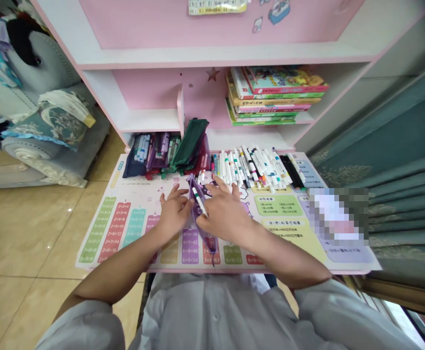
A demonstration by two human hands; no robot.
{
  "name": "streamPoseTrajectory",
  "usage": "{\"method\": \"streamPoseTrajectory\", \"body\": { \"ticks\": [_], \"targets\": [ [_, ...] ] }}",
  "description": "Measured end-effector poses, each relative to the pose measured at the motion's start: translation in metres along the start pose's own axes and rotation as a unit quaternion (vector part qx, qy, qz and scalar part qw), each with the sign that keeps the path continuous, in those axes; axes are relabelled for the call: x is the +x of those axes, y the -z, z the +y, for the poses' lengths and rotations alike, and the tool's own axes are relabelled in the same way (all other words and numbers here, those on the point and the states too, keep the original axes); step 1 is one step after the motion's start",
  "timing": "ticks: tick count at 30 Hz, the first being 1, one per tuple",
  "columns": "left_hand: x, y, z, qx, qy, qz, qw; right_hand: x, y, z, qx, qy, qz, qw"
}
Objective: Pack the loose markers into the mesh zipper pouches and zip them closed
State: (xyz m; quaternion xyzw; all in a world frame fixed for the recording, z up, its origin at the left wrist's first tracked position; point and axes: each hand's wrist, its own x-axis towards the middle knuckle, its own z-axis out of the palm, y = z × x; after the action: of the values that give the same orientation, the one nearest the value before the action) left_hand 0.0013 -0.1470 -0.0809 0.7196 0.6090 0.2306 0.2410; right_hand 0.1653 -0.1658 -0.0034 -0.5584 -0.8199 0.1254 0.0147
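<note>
A purple mesh zip pouch (205, 236) lies lengthwise before me, its long opening spread apart. In that opening is a white marker (198, 200) with a green band, slanting down toward my right thumb. My left hand (175, 208) is at the pouch's left edge, thumb and finger closed on it, other fingers spread. Across the pouch, my right hand (229, 210) has its thumb against the marker's lower end; its other fingers point forward. The right fingertips under the palm are hidden.
Many white markers (256, 167) lie in a row behind my right hand, with black markers (291, 171) at their right. Filled mesh pouches (154, 151) and a dark green pouch (190, 143) stand at the back left. Books (274, 95) are stacked on the shelf. A blurred patch (338, 214) covers something at right.
</note>
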Motion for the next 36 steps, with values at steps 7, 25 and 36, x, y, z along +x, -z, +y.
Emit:
{"method": "streamPoseTrajectory", "body": {
  "ticks": [7, 25, 36],
  "targets": [
    [0.004, 0.003, 0.002, 0.008, 0.008, -0.005, 1.000, 0.022, -0.038, -0.005, -0.091, -0.009, -0.071, 0.993],
    [0.003, 0.003, 0.008, 0.035, 0.034, -0.036, 0.998, 0.107, -0.068, 0.070, 0.121, -0.161, 0.240, 0.950],
    [0.004, -0.004, 0.003, 0.021, 0.023, -0.020, 0.999, 0.119, -0.086, 0.074, 0.043, -0.162, 0.173, 0.970]
  ]
}}
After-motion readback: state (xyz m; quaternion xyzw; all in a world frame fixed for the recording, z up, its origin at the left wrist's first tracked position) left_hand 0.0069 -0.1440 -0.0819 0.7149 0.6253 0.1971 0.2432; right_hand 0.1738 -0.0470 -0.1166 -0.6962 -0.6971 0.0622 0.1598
